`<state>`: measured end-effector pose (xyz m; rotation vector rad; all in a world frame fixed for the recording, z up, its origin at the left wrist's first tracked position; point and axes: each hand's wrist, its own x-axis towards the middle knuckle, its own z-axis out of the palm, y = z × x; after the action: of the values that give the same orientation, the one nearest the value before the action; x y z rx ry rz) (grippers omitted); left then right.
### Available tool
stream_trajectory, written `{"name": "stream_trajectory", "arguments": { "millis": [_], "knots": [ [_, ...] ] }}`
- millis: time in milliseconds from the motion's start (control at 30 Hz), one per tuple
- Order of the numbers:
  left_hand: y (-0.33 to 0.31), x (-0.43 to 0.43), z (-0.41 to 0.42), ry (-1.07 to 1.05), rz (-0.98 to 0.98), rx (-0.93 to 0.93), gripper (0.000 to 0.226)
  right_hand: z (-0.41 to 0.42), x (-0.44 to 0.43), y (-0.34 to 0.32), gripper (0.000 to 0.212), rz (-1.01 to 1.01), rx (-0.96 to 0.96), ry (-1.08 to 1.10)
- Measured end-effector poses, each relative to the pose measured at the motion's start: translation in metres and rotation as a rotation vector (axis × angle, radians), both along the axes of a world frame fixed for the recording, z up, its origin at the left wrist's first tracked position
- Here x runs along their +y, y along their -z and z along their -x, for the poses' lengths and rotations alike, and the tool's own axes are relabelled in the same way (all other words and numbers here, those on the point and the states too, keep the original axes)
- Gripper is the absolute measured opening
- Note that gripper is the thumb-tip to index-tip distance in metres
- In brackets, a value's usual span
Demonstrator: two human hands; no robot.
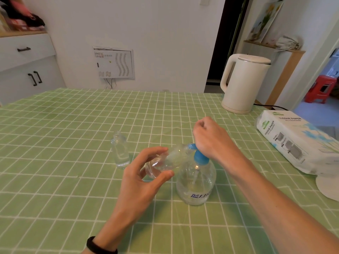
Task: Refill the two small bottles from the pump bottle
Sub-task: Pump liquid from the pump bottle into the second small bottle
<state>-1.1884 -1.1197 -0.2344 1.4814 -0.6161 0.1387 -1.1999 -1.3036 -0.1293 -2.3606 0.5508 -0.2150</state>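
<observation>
Head view: left hand (141,182) grips a clear small bottle (166,160) tilted, mouth at the blue nozzle of the part-filled pump bottle (195,182) mid-table, right hand (211,138) closed on the pump; second small bottle (120,150) upright to the left, thin clear liquid at its bottom.

Open green-checked counter (55,125) stretches wide to the left and front, broken only by one small bottle (120,151) standing upright near the middle. To the right, a white kettle (242,83) and a tissue pack (297,142) crowd the edge, narrowing passage beside the pump bottle (196,182).
</observation>
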Motion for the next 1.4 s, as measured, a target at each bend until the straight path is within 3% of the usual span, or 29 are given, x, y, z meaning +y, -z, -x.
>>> {"name": "stream_trajectory", "arguments": {
  "millis": [367,667,933,1133,1400],
  "knots": [
    [-0.002,-0.001,0.002,0.024,0.028,0.003,0.046,0.001,0.003,-0.009,0.031,0.012,-0.084,0.007],
    [0.002,-0.001,-0.001,0.007,0.004,-0.009,0.047,0.000,0.003,-0.004,0.042,-0.058,0.072,-0.030],
    [-0.001,-0.001,0.001,0.023,0.029,-0.006,0.045,-0.003,-0.003,-0.007,0.034,0.055,-0.040,-0.057],
    [-0.001,-0.001,0.000,0.014,0.011,-0.025,0.044,-0.007,-0.005,-0.005,0.027,0.028,0.031,-0.074],
    [0.000,0.000,0.001,0.004,0.002,-0.007,0.043,-0.002,-0.001,-0.004,0.042,-0.019,0.088,-0.081]
  ]
}}
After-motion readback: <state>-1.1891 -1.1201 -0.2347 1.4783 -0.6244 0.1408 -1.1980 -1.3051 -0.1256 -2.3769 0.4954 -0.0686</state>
